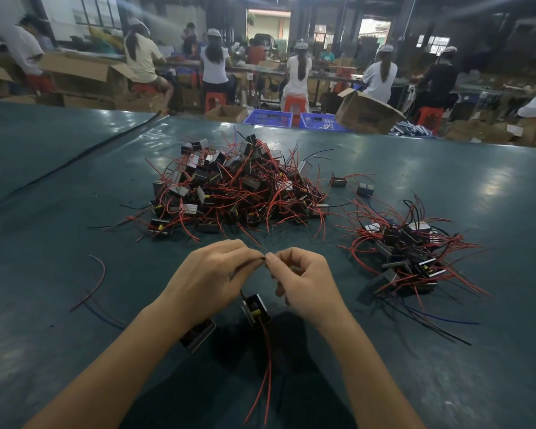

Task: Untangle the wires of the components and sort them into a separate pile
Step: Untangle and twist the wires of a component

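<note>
left hand [211, 274] and right hand [304, 283] pinch one wire [262, 258], mid-untangling. next, its component [256, 306] likely joins the two o'clock pile [406, 252].

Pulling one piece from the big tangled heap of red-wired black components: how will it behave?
Red wires in the big tangled heap cross, so neighbours would probably drag along. They look floppy, curving loosely. Boxy black components probably won't roll.
</note>
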`<action>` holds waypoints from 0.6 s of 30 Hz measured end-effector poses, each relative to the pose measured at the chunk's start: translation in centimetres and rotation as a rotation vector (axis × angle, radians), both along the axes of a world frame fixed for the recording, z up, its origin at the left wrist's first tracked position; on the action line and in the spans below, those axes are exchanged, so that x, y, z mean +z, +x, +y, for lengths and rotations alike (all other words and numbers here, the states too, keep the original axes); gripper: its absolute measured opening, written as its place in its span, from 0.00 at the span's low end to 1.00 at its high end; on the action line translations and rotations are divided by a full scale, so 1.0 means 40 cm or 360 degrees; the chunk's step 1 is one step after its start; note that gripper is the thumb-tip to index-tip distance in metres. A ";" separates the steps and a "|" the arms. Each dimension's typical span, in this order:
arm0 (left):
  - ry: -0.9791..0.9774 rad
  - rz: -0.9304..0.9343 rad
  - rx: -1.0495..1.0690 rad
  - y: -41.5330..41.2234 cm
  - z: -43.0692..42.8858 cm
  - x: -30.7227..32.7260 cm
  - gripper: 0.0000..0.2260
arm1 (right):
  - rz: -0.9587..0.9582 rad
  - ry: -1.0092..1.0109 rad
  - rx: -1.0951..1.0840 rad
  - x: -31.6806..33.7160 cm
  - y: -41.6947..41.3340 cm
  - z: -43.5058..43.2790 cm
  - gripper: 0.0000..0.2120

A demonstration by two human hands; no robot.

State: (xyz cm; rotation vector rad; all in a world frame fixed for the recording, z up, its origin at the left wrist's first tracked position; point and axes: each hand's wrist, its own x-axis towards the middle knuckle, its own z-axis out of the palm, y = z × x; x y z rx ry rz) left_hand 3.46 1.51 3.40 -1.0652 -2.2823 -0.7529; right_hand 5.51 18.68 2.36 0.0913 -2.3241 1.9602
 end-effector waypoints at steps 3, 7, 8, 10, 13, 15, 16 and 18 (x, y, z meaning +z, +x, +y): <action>0.0119 -0.0096 -0.0035 -0.005 -0.003 0.004 0.07 | 0.0396 0.0369 -0.0053 -0.014 0.003 0.002 0.07; 0.0020 -0.0042 0.0005 -0.001 -0.004 0.006 0.07 | 0.0396 0.0439 -0.0114 -0.018 0.001 0.002 0.07; -0.0018 -0.0009 0.0016 0.001 -0.004 0.006 0.07 | 0.0339 0.0362 -0.0108 -0.015 0.001 -0.001 0.09; -0.0090 0.0065 0.0020 0.003 -0.006 0.008 0.08 | 0.0172 0.0103 -0.0081 -0.003 0.003 -0.009 0.13; -0.0180 0.0159 0.0000 0.003 -0.004 0.011 0.12 | -0.0260 -0.0350 -0.0068 0.018 0.006 -0.014 0.12; -0.0198 0.0196 -0.0006 0.005 -0.002 0.010 0.12 | -0.0592 -0.0587 -0.0014 0.027 0.011 -0.011 0.11; -0.0184 0.0200 -0.0003 0.006 -0.002 0.009 0.12 | -0.0677 -0.0656 0.0023 0.028 0.012 -0.009 0.12; -0.0076 0.0133 0.0014 0.004 -0.002 0.007 0.11 | -0.0603 -0.0681 0.0062 0.026 0.012 -0.010 0.12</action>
